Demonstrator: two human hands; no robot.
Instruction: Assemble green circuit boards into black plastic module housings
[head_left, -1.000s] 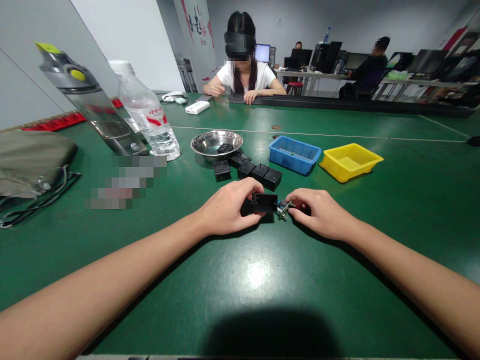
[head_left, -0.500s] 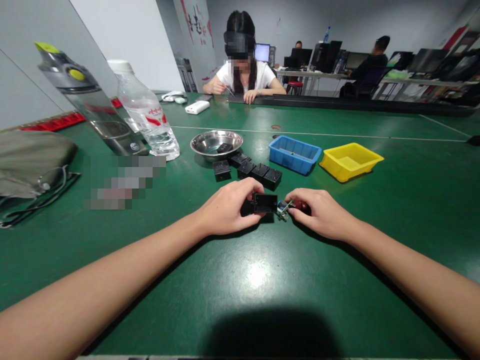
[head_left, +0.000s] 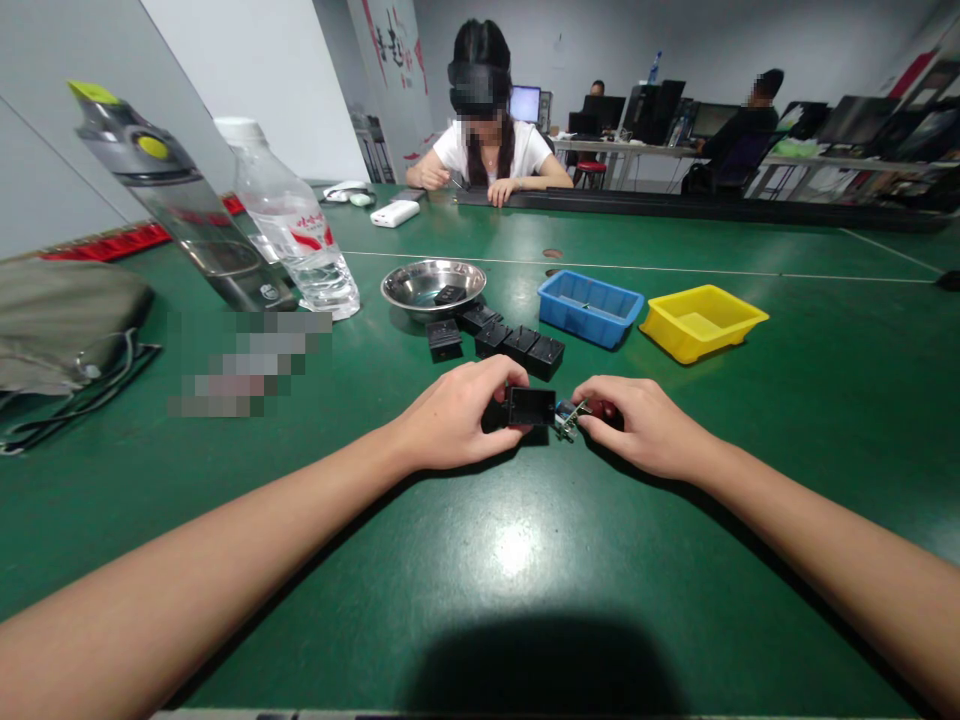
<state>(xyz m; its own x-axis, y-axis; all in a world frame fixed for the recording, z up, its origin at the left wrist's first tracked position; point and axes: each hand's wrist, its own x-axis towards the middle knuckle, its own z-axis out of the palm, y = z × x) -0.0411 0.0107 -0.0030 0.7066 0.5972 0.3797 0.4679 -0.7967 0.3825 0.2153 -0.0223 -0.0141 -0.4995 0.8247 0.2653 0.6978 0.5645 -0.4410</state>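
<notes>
My left hand (head_left: pixel 471 415) is closed around a small black plastic case (head_left: pixel 532 405), whose open hollow side faces me. Just right of it, my right hand (head_left: pixel 645 425) pinches a small green circuit board (head_left: pixel 571 420) with parts on it, tilted close to the case's right edge. Whether board and case touch I cannot tell. Something dark red, partly hidden, shows under my right fingers. Beyond my hands, several black plastic boxes (head_left: pixel 519 343) with thin pins on top sit together on the green table (head_left: pixel 517 600).
Behind the boxes stands a steel bowl (head_left: pixel 397 292) holding a black piece. To the right are a blue tray (head_left: pixel 589 318) and a yellow tray (head_left: pixel 703 335). Two bottles (head_left: pixel 300 240) and a grey-green bag (head_left: pixel 67 310) stand left. A person (head_left: pixel 487 150) sits opposite.
</notes>
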